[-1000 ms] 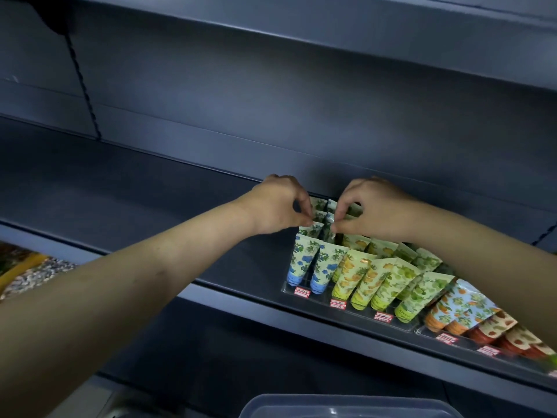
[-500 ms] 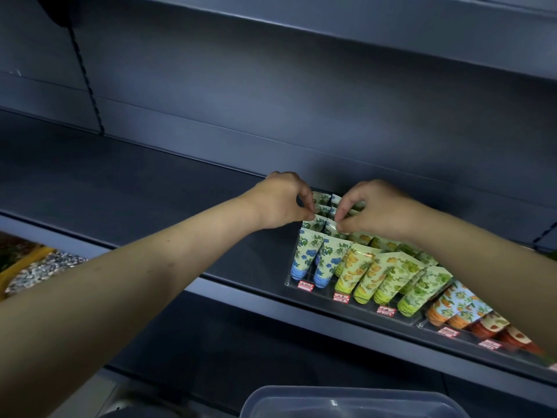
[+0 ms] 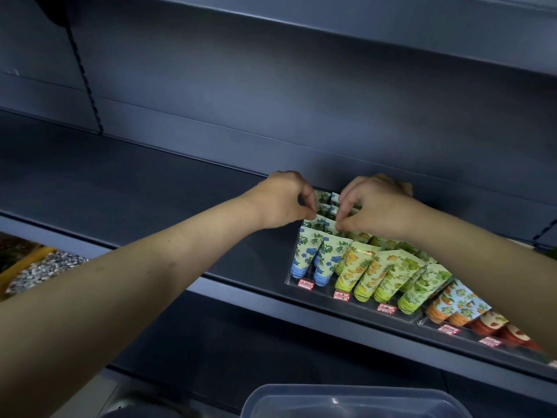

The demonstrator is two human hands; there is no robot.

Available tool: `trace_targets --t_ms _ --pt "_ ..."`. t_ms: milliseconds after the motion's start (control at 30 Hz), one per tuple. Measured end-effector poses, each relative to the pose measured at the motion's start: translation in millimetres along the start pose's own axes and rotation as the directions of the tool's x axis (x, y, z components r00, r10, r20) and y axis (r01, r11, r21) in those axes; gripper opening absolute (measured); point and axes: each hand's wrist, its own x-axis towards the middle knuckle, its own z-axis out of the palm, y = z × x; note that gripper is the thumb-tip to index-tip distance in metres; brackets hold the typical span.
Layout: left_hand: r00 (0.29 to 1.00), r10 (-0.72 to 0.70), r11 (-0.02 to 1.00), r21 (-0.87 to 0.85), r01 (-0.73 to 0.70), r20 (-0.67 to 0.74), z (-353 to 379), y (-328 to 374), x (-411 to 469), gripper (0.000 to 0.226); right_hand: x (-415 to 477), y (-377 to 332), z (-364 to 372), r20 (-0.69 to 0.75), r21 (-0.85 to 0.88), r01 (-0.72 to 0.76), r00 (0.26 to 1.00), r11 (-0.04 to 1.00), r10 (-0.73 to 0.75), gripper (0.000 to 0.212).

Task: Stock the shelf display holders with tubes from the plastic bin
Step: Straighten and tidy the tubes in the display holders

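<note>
- The left hand [image 3: 283,200] has its fingers curled, and thumb and forefinger pinch the crimped top edge of one of the blue-flower tubes [image 3: 305,251] in the left file, just behind the front one.
- The right hand [image 3: 376,206], at 3 o'clock of the left and close beside it, makes the same pinch on a tube in the right file. Its other fingers are curled over the rows further back.
- The blue-flower tubes stand cap down and crimp up, leaning back. Each long axis runs from the cap at 7 o'clock to the flat end at 1 o'clock.
- They form two files side by side. About four rows show, but the hands cover part, so the full count cannot be told.
- At 4 o'clock of the hands, in the same pose, stand two yellow-fruit tubes [image 3: 351,263] in front, then two green-fruit tubes [image 3: 422,286]. More of each are partly hidden behind.
- All of these sit in a clear display holder [image 3: 361,303] on the dark shelf [image 3: 120,188].
- A second holder [image 3: 465,334] touches it at 4 o'clock. It carries two orange-capped tubes [image 3: 446,306] and two red tubes [image 3: 489,322] at the front.
- Five red-and-white price tags [image 3: 306,284] sit along the holders' front lips.
- The plastic bin [image 3: 355,398] lies at 6 o'clock, at the bottom edge. What it contains cannot be made out.
</note>
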Motion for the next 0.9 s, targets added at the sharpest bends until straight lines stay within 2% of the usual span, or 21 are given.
trace_targets --t_ms 233,433,633,900 --pt "0.998 -0.027 1.000 0.002 0.027 0.055 -6 3 -1 0.017 -1 3 0 -0.012 0.016 0.018 1.000 1.000 -0.017 0.007" --pt "1.000 -0.014 0.999 0.045 0.013 0.021 -9 15 -5 0.016 -8 10 -10 -0.010 0.043 0.019 1.000 0.999 -0.018 0.007" --pt "0.996 0.082 0.995 0.065 -0.079 -0.042 -11 47 -8 0.015 -34 35 -33 -0.006 0.071 0.029 1.000 0.997 -0.029 0.011" --pt "0.978 0.203 0.969 0.134 -0.207 0.043 17 85 -8 0.010 -77 78 -39 -0.023 0.080 -0.015 1.000 0.997 0.017 0.005"
